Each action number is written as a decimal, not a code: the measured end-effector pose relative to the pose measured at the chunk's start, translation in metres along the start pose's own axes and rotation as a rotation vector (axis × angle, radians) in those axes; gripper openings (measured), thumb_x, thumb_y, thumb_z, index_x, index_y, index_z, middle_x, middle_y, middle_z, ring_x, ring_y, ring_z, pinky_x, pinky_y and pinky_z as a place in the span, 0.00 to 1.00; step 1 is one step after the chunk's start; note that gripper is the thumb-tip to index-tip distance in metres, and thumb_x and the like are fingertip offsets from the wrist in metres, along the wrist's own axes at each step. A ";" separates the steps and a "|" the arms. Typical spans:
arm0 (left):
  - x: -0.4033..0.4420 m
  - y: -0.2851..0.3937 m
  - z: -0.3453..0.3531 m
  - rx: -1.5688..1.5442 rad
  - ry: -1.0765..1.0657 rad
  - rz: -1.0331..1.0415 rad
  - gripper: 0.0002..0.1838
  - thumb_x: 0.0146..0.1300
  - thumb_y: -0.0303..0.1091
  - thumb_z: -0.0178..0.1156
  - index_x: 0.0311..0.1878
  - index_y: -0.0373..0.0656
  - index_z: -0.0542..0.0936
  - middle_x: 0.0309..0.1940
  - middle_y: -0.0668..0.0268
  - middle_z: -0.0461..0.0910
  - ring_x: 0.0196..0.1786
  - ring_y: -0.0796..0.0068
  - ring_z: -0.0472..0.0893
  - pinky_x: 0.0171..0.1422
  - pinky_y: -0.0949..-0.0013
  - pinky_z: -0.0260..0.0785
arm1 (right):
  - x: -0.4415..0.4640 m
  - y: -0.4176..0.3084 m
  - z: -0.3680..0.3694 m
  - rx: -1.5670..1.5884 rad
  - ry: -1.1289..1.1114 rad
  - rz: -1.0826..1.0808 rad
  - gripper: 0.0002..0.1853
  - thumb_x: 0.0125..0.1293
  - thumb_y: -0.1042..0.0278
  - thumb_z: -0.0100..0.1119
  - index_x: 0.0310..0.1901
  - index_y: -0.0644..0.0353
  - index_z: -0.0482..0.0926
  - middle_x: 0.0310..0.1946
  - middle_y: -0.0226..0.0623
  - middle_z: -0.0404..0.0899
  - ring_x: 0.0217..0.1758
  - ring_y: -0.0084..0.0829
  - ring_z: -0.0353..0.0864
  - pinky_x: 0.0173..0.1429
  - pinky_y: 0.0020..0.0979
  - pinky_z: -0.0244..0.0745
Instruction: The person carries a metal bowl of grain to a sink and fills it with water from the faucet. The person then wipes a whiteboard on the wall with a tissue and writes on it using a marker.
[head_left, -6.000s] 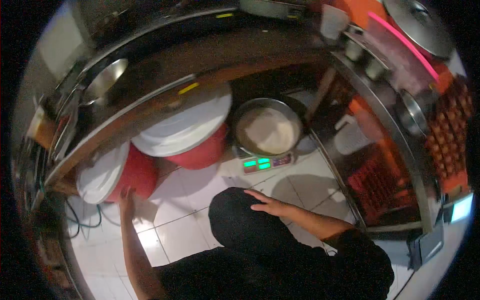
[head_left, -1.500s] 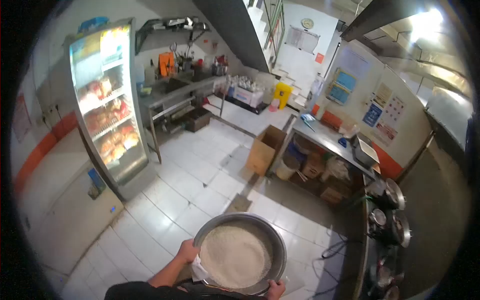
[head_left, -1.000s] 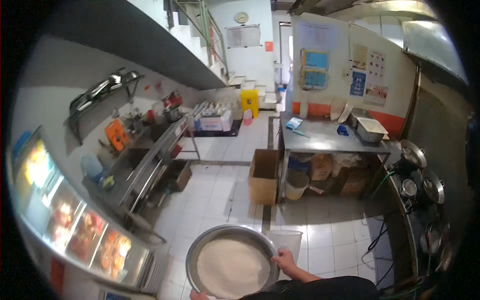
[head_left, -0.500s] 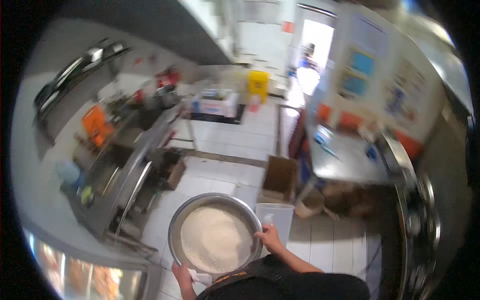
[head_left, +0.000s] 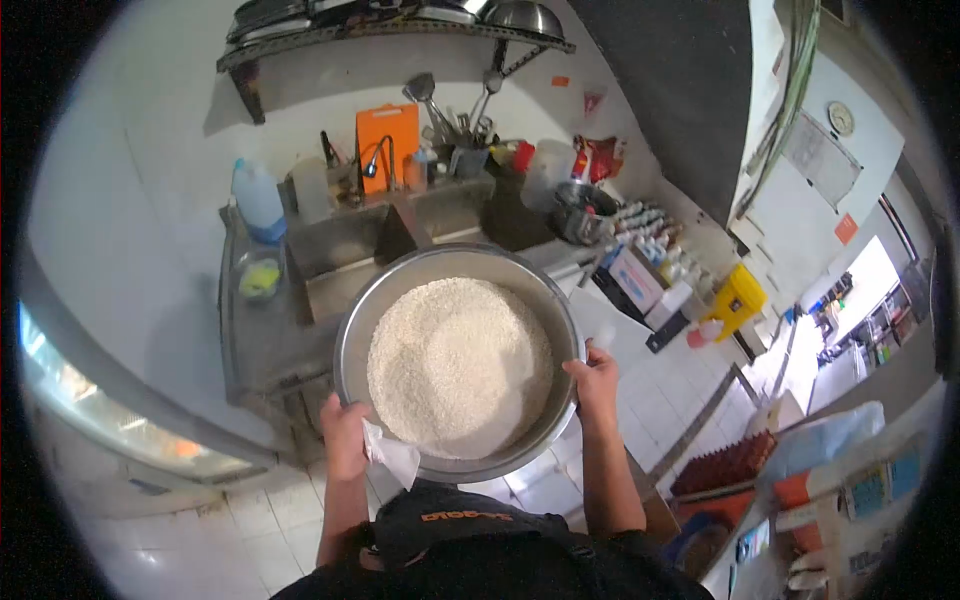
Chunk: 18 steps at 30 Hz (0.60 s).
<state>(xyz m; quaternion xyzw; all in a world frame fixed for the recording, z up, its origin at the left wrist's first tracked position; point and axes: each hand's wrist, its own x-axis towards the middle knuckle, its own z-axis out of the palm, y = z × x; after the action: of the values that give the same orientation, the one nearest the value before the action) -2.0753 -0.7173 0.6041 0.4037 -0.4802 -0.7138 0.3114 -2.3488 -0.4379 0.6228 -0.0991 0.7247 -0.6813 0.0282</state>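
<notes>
A large round metal bowl [head_left: 355, 385] holds a heap of pale grains [head_left: 460, 365], which look like rice. My left hand [head_left: 345, 437] grips the bowl's lower left rim, with a white cloth [head_left: 393, 456] hanging by its fingers. On the right side, my right hand [head_left: 596, 385] is closed on the rim, thumb on top. Beside that hand, a translucent white plastic container [head_left: 606, 325] shows partly behind the bowl. The bowl is held in front of a metal sink [head_left: 345, 240].
Beyond the bowl stand a blue-tinted jug [head_left: 260, 203], an orange board [head_left: 388, 148] and a metal pot [head_left: 584, 212]. Pans lie on a wall shelf [head_left: 400, 30]. A lit display fridge [head_left: 120, 410] is at the left, a yellow bin [head_left: 737, 303] at the right.
The view has turned left from the aisle to the sink, which is now closer. The bowl has stayed in both hands and appears higher and larger in view.
</notes>
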 end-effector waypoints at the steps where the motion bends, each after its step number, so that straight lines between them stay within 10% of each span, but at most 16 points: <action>1: -0.071 0.026 -0.007 -0.110 0.016 0.092 0.18 0.49 0.26 0.62 0.46 0.35 0.78 0.35 0.64 0.79 0.34 0.69 0.78 0.36 0.63 0.71 | -0.031 -0.056 -0.033 -0.008 -0.058 -0.056 0.11 0.49 0.77 0.66 0.36 0.72 0.84 0.36 0.38 0.79 0.43 0.31 0.80 0.46 0.35 0.75; 7: 0.082 0.005 0.053 -0.158 0.315 0.077 0.21 0.49 0.27 0.64 0.50 0.36 0.78 0.35 0.63 0.79 0.32 0.65 0.79 0.36 0.62 0.73 | 0.130 -0.108 0.064 -0.071 -0.227 -0.103 0.10 0.48 0.75 0.69 0.25 0.69 0.75 0.36 0.39 0.75 0.38 0.29 0.75 0.41 0.33 0.71; 10: 0.116 0.025 0.069 -0.142 0.194 0.144 0.28 0.52 0.25 0.61 0.59 0.35 0.73 0.45 0.60 0.79 0.46 0.65 0.80 0.47 0.63 0.73 | 0.222 -0.077 0.104 -0.119 -0.362 -0.232 0.09 0.47 0.79 0.69 0.29 0.71 0.80 0.48 0.42 0.76 0.53 0.34 0.75 0.58 0.33 0.70; 12: 0.131 0.032 0.097 -0.312 0.022 0.328 0.27 0.53 0.28 0.61 0.60 0.37 0.74 0.47 0.59 0.79 0.46 0.65 0.80 0.48 0.60 0.74 | 0.291 -0.060 0.141 -0.031 -0.489 -0.256 0.07 0.47 0.78 0.70 0.28 0.69 0.81 0.44 0.40 0.80 0.46 0.33 0.78 0.63 0.35 0.70; 18: 0.183 -0.006 0.147 -0.064 0.471 0.227 0.24 0.55 0.36 0.64 0.56 0.37 0.77 0.48 0.61 0.80 0.47 0.64 0.81 0.51 0.61 0.73 | 0.416 -0.009 0.229 -0.231 -0.791 -0.343 0.14 0.50 0.73 0.72 0.19 0.60 0.72 0.18 0.29 0.73 0.23 0.24 0.72 0.56 0.33 0.74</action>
<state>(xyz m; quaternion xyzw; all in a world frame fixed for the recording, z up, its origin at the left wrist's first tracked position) -2.2922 -0.8039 0.5786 0.4922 -0.4141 -0.5753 0.5052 -2.7150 -0.7390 0.6550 -0.4734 0.7025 -0.5005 0.1786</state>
